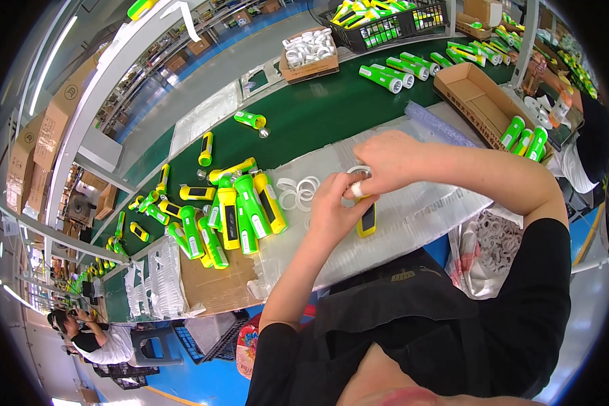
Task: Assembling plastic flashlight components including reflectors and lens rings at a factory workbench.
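Both my hands meet over the padded work surface. Between them is a yellow flashlight (367, 223) with a dark panel, its lower end pointing toward me. My left hand (331, 211) wraps round its upper part. My right hand (386, 162) closes over the head end, where a white ring (360, 169) shows between the fingers. The fingers hide most of the head, so how the ring sits there is unclear. Left of my hands lie several loose white rings (308, 189). Beyond them is a pile of green and yellow flashlights (249, 203).
A green conveyor belt (304, 118) runs behind, carrying more flashlights (386, 76). A box of white rings (310, 64) and a black crate (392, 30) stand at the back. At right are a cardboard box (477, 101) and a bag of rings (487, 250). Other people sit left and right.
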Motion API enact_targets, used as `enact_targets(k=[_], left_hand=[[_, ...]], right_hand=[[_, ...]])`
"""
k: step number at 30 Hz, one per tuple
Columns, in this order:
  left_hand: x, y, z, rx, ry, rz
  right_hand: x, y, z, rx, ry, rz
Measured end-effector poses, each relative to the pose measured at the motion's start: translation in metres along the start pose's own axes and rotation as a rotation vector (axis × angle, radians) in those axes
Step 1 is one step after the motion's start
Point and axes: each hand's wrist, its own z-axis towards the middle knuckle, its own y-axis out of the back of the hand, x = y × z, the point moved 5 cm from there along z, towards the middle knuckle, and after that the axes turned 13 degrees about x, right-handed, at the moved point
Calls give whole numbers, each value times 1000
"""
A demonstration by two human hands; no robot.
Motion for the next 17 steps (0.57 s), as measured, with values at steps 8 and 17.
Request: enact_targets(k=[8, 17], left_hand=[[0, -6, -2, -89, -36, 43], [2, -4, 2, -38, 22, 27]], right_hand=[[-6, -10, 3, -94, -5, 23], [1, 2, 1, 362, -244, -110]])
